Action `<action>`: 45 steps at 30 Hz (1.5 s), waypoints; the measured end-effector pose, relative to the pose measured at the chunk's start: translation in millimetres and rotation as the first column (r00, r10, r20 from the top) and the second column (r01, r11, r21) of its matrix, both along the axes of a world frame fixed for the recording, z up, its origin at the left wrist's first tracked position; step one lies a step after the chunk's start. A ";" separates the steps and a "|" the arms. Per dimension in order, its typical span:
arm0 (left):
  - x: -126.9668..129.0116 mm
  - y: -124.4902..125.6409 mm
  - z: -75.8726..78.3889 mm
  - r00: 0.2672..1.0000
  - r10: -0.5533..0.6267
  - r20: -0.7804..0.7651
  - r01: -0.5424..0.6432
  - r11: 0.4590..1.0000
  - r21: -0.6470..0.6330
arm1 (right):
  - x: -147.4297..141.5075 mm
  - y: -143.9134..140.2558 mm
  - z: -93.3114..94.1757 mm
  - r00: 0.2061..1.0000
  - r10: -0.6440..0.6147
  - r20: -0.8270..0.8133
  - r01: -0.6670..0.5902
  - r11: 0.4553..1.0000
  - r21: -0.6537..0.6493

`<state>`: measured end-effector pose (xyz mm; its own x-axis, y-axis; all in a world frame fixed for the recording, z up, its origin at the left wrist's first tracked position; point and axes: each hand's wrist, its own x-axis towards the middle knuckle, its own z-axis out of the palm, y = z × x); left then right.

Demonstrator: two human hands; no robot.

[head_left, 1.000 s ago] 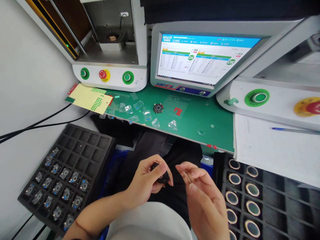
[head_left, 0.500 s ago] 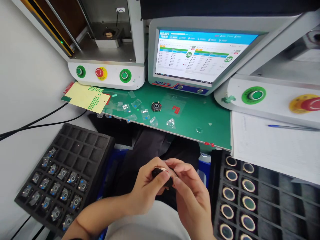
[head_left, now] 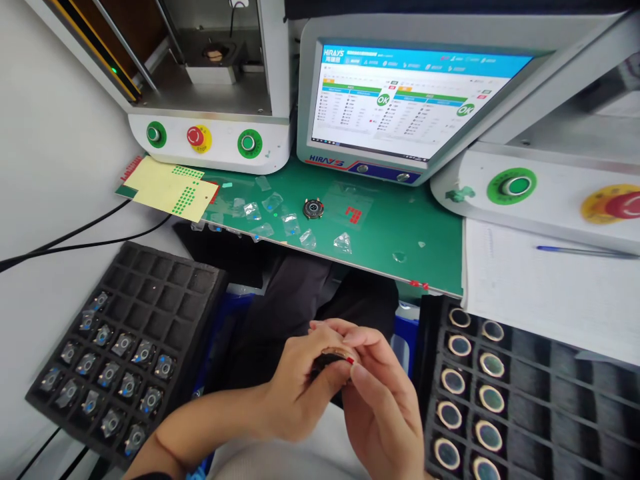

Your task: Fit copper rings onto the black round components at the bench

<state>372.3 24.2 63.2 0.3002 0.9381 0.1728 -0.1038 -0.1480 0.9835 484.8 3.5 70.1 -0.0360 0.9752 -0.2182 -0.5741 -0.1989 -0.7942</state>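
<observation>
In front of my lap, both hands meet around a round watch case (head_left: 326, 359) with a dark face and a rose-gold rim. My left hand (head_left: 300, 390) is closed on it, thumb across the near side and fingers behind. My right hand (head_left: 384, 380) pinches its right edge, the thumb tip beside a small red tab (head_left: 350, 360) on the rim. Fingers hide most of the case. Another watch case (head_left: 313, 208), back up with a red mark, lies on the green mat (head_left: 370, 257) beyond.
On the left, a black foam tray (head_left: 200, 280) holds several film-wrapped watch parts; at right, another foam tray (head_left: 540, 400) holds gold-rimmed round pieces. Film scraps (head_left: 290, 225) and yellow sticker sheets (head_left: 170, 187) lie on the mat. A monitor (head_left: 400, 120) stands between two button panels.
My hands have moved slightly right and closer together around the watch case. The red tab now shows beside my right thumb. The camera view has shifted a little.
</observation>
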 end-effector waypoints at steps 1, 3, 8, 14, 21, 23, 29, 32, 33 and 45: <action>-0.5 -0.1 0.2 1.000 -0.004 -0.028 0.005 0.999 0.035 | 0.6 0.0 0.3 1.000 0.021 -0.004 -0.021 1.000 -0.009; -1.4 0.0 1.0 0.997 -0.033 -0.076 0.039 0.996 0.083 | 2.0 0.1 0.4 0.999 0.044 -0.014 -0.044 0.999 -0.022; -3.8 2.1 5.1 0.981 -0.046 -0.188 0.087 0.974 0.211 | -0.8 0.8 1.2 0.999 -0.042 0.018 0.043 0.999 -0.030; -4.5 5.3 8.7 0.944 -0.032 -0.328 0.138 0.943 0.305 | -14.7 -1.0 2.3 0.968 -0.242 0.061 0.243 0.970 -0.012; -2.0 7.0 2.5 0.937 -0.113 -0.330 0.201 0.948 0.245 | -15.1 -0.9 -0.3 0.956 -0.286 0.057 0.285 0.958 0.026; -0.9 7.7 1.9 0.937 -0.114 -0.329 0.204 0.945 0.256 | -14.4 -1.6 -1.2 0.960 -0.276 0.047 0.274 0.961 0.047; 3.9 11.6 5.9 0.940 -0.128 -0.315 0.221 0.935 0.279 | -13.3 -5.6 -3.8 0.950 -0.308 0.056 0.300 0.946 0.119; 6.1 11.6 5.0 0.943 -0.164 -0.291 0.241 0.937 0.253 | -11.3 -5.8 -1.9 0.943 -0.323 0.079 0.314 0.943 0.105; 6.8 11.1 4.3 0.944 -0.171 -0.282 0.243 0.939 0.245 | -10.0 -5.7 -1.0 0.941 -0.328 0.088 0.320 0.943 0.090; 17.4 15.8 16.2 0.733 0.008 0.680 0.539 0.602 -0.589 | 6.8 -5.5 -5.7 0.809 -0.457 0.370 0.240 0.832 0.501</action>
<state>389.6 40.0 79.4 0.6545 0.7051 -0.2727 -0.5629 0.6953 0.4468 491.6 -2.0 64.4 0.3221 0.8964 0.3045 -0.0863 0.3481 -0.9335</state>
